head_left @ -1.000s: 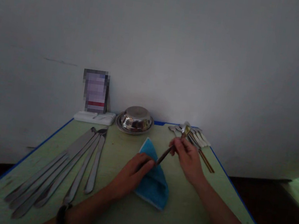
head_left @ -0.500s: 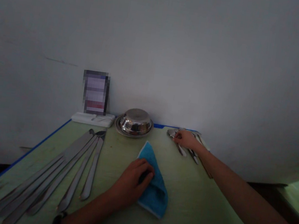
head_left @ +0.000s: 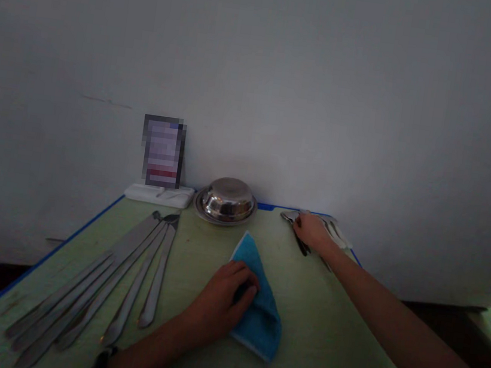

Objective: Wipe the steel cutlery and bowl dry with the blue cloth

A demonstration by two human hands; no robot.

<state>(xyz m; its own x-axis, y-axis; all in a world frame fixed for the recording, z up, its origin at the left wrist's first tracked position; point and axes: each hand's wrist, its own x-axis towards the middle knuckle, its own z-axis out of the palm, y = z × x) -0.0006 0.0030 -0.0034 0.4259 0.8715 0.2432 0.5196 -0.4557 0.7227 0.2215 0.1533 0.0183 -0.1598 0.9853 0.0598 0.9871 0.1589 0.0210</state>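
Note:
My left hand [head_left: 231, 294] lies on a folded blue cloth [head_left: 262, 316], fingers curled and closed against its left edge. At the far right of the table, my right hand [head_left: 310, 227] is bent down over a group of metal cutlery [head_left: 303, 246]. Its fingers are pinched together near the head end of one piece, whose exact kind is too dim to make out. White-handled pieces [head_left: 340, 237] lie just right of that hand, partly covered by the wrist.
Several long-handled metal utensils [head_left: 128, 253] fan out on the left of the green table [head_left: 188, 345]. By the wall sit an upturned steel bowl [head_left: 229, 200] on a plate and a white stand [head_left: 158, 195] with a blurred upright screen [head_left: 163, 152].
The view has shifted slightly, moving everything a little rightward. My left hand stays on the cloth. My right hand stays at the cutlery, where a piece under it appears darker and shifted.

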